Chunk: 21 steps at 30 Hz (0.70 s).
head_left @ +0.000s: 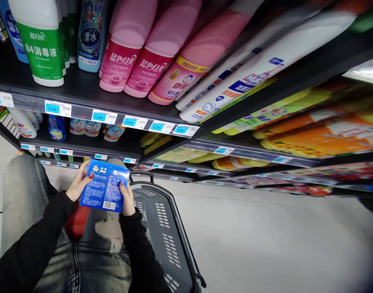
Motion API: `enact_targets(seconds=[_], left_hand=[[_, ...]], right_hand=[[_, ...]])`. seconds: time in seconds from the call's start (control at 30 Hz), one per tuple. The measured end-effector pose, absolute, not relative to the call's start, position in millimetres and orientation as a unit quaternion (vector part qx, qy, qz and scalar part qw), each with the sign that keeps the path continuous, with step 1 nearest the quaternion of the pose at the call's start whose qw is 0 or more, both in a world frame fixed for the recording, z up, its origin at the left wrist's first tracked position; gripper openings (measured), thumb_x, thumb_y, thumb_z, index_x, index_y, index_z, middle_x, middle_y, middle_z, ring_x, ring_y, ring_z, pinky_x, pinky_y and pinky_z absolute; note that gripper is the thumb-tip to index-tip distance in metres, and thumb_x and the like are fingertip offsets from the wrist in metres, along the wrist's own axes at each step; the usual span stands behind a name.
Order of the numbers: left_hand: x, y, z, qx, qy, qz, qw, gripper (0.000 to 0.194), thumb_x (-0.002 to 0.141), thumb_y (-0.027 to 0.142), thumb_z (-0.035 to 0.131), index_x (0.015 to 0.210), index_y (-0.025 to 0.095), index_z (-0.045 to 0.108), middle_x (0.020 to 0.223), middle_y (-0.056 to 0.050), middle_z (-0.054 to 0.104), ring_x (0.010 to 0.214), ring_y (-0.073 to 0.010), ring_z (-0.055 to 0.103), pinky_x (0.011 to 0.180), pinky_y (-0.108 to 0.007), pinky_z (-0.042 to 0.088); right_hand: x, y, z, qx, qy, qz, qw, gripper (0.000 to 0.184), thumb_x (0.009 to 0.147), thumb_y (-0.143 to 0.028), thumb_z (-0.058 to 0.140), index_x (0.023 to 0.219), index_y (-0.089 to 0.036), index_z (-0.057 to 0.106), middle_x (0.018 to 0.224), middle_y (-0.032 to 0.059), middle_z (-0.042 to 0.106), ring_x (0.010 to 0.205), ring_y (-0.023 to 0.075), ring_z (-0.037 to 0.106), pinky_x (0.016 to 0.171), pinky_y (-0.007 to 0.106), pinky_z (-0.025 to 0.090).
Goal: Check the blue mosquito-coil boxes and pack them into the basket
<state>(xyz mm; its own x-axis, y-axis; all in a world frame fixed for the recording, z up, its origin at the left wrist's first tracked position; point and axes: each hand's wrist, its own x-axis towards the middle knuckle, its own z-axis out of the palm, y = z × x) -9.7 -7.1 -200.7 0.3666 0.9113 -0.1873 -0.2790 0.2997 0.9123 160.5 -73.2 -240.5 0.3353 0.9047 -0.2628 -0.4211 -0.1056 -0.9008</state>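
Note:
Low in front of my lap, between both hands, is a flat blue box of mosquito coils (pixel 102 185). Its printed side, with small white text and a barcode, faces up at me. My left hand (pixel 76 185) is closed on the box's left edge, thumb lying on the face and the other fingers hidden behind. At the right edge my right hand (pixel 127 198) grips it the same way, its thumb on the front. Beside my right forearm, on the floor, stands a dark grey shopping basket (pixel 169 228) with slotted walls.
Ahead runs a shelf unit with price tags along its edge (pixel 103 117). Green-and-white disinfectant bottles (pixel 41 53), pink bottles (pixel 146 67) and a white bottle (pixel 217 99) stand on the upper shelf. Yellow and orange packages (pixel 311 134) fill shelves at right. Pale floor (pixel 250 240) extends rightward.

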Motion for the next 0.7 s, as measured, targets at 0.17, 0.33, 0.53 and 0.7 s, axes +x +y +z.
enact_targets(seconds=[0.17, 0.33, 0.53, 0.7], left_hand=[[-7.9, -7.7, -200.6, 0.415, 0.39, 0.421, 0.706, 0.064, 0.068, 0.044, 0.067, 0.124, 0.021, 0.044, 0.101, -0.004, 0.065, 0.092, -0.0221, 0.058, 0.08, -0.033, 0.045], [-6.7, -7.4, -200.8, 0.4, 0.402, 0.425, 0.705, 0.061, 0.068, 0.043, 0.067, 0.121, 0.021, 0.045, 0.095, -0.003, 0.065, 0.085, -0.0207, 0.059, 0.077, -0.033, 0.045], [-6.0, -6.3, -202.0, 0.382, 0.429, 0.418, 0.704, 0.063, 0.065, 0.044, 0.069, 0.119, 0.02, 0.047, 0.089, -0.002, 0.066, 0.079, -0.0201, 0.059, 0.073, -0.033, 0.045], [-5.8, -5.0, -205.4, 0.368, 0.43, 0.421, 0.709, 0.059, 0.064, 0.043, 0.07, 0.114, 0.019, 0.049, 0.089, -0.002, 0.066, 0.08, -0.019, 0.059, 0.073, -0.031, 0.045]], right_hand=[[161.2, -72.5, -242.2, -0.526, -0.226, 0.532, 0.624, 0.049, 0.067, -0.052, 0.069, 0.106, -0.023, 0.061, 0.099, 0.0028, 0.069, 0.092, 0.0247, 0.063, 0.086, 0.039, 0.048], [161.0, -70.8, -239.5, -0.533, -0.218, 0.529, 0.624, 0.047, 0.066, -0.054, 0.069, 0.101, -0.023, 0.062, 0.101, 0.0023, 0.069, 0.095, 0.0245, 0.063, 0.09, 0.039, 0.047], [160.9, -68.0, -234.8, -0.538, -0.23, 0.531, 0.613, 0.047, 0.069, -0.06, 0.063, 0.096, -0.021, 0.064, 0.104, 0.0049, 0.069, 0.096, 0.0254, 0.063, 0.087, 0.039, 0.048], [161.6, -66.5, -241.6, -0.533, -0.223, 0.533, 0.618, 0.05, 0.071, -0.064, 0.059, 0.096, -0.021, 0.065, 0.096, 0.0034, 0.071, 0.093, 0.0241, 0.064, 0.087, 0.039, 0.049]])
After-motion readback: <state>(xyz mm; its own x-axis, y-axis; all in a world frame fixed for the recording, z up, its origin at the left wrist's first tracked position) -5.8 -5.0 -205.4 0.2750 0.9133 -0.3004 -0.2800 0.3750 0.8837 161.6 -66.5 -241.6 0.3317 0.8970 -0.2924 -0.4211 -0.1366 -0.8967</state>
